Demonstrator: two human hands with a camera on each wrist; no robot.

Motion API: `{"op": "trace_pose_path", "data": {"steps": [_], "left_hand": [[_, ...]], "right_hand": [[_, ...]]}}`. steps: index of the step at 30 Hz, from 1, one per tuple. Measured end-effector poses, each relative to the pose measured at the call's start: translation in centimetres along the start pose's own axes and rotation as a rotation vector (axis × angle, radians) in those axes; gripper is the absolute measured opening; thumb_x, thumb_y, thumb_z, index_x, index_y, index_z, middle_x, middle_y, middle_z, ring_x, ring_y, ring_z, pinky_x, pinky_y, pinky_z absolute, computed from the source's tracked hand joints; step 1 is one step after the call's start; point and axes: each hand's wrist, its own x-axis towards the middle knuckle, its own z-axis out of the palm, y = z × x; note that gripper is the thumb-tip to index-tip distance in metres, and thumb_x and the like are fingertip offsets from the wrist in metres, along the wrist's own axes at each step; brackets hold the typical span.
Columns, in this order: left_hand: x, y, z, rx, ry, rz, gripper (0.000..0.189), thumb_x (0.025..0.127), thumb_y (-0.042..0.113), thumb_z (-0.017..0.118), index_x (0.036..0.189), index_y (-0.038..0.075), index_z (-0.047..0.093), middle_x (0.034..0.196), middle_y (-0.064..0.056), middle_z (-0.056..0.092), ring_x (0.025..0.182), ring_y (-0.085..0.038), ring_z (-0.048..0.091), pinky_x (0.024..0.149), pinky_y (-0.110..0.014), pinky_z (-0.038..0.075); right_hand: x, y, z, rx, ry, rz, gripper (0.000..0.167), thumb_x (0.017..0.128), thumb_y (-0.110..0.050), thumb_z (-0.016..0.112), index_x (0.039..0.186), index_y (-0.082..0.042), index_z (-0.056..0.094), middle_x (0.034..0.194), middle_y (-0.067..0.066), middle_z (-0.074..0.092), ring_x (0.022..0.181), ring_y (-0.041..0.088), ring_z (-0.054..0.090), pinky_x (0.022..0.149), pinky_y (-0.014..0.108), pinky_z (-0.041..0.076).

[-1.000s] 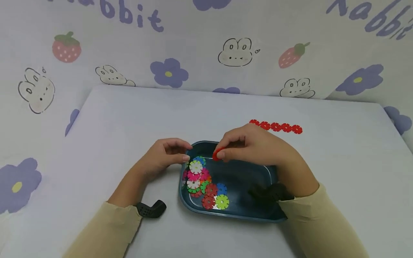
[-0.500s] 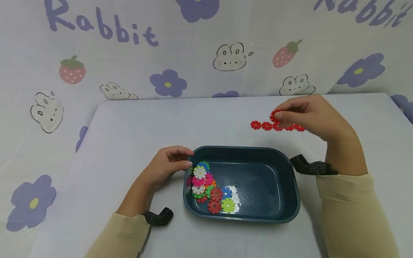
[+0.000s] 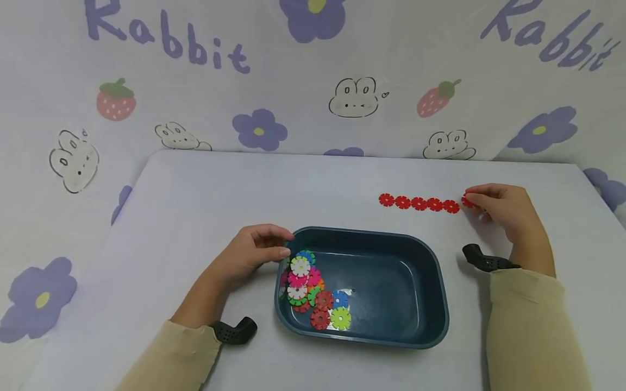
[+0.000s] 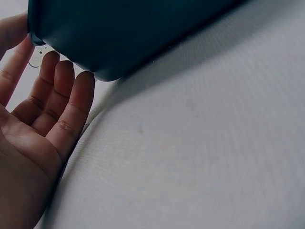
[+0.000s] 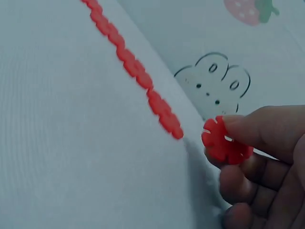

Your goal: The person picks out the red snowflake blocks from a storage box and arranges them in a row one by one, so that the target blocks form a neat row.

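My right hand [image 3: 508, 209] pinches a red notched snowflake disc [image 5: 223, 140] between thumb and fingers. It holds the disc just above the table, a small gap past the right end of a row of several red snowflake discs [image 3: 419, 203]. My left hand [image 3: 254, 247] holds the left back corner of a dark teal tray [image 3: 362, 342], thumb and index finger at the rim. In the left wrist view its other fingers [image 4: 83, 90] curl by the tray's outer wall. A pile of coloured snowflake discs [image 3: 313, 293] lies in the tray's left part.
The white tabletop [image 3: 244, 184] extends around the tray, its back edge meeting a cloth [image 3: 303, 81] printed with rabbits, strawberries and flowers. Each wrist wears a black camera mount [image 3: 236, 331].
My right hand has carried a red disc out of the tray, over the row, then down to the row's right end. The left hand has stayed at the tray's corner.
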Motion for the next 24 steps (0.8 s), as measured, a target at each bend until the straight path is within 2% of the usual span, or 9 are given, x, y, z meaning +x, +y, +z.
{"op": "trace_pose_path", "data": {"steps": [3, 6, 8, 15, 24], "left_hand": [[-0.2, 0.1, -0.1, 0.02, 0.01, -0.01, 0.034, 0.085, 0.016, 0.076, 0.116, 0.003, 0.067, 0.112, -0.008, 0.067, 0.095, -0.019, 0.061, 0.079, -0.027, 0.054], [-0.6, 0.2, -0.3, 0.035, 0.022, -0.024, 0.034, 0.086, 0.016, 0.076, 0.116, 0.003, 0.067, 0.114, -0.011, 0.066, 0.095, -0.019, 0.061, 0.079, -0.027, 0.054], [-0.7, 0.2, -0.3, 0.039, 0.023, -0.027, 0.034, 0.086, 0.017, 0.076, 0.116, 0.003, 0.067, 0.114, -0.013, 0.066, 0.095, -0.02, 0.061, 0.079, -0.027, 0.054], [-0.3, 0.4, -0.1, 0.033, 0.013, -0.01, 0.035, 0.085, 0.018, 0.076, 0.116, 0.003, 0.068, 0.114, -0.014, 0.066, 0.095, -0.02, 0.06, 0.079, -0.027, 0.054], [0.0, 0.4, 0.1, 0.035, 0.006, 0.0, 0.035, 0.086, 0.02, 0.076, 0.116, 0.005, 0.068, 0.113, -0.01, 0.067, 0.096, -0.021, 0.06, 0.08, -0.027, 0.054]], "right_hand": [[0.4, 0.6, 0.6, -0.031, 0.033, 0.031, 0.056, 0.093, -0.053, 0.058, 0.129, -0.01, 0.061, 0.096, -0.01, 0.065, 0.092, 0.019, 0.055, 0.069, 0.024, 0.048], [0.8, 0.9, 1.4, -0.054, 0.046, 0.037, 0.055, 0.095, -0.052, 0.055, 0.13, -0.01, 0.061, 0.115, 0.005, 0.062, 0.099, 0.022, 0.053, 0.072, 0.023, 0.045], [0.9, 1.0, 1.7, -0.06, 0.057, 0.039, 0.056, 0.095, -0.052, 0.054, 0.13, -0.009, 0.061, 0.122, 0.011, 0.059, 0.101, 0.024, 0.052, 0.074, 0.025, 0.044], [1.0, 1.0, 1.8, -0.077, 0.113, 0.059, 0.062, 0.093, -0.058, 0.054, 0.129, -0.009, 0.062, 0.123, 0.014, 0.059, 0.102, 0.026, 0.052, 0.077, 0.03, 0.044], [0.9, 0.6, 1.4, -0.086, 0.14, 0.135, 0.063, 0.095, -0.057, 0.051, 0.136, -0.009, 0.057, 0.135, 0.018, 0.054, 0.112, 0.029, 0.05, 0.079, 0.03, 0.046]]}}
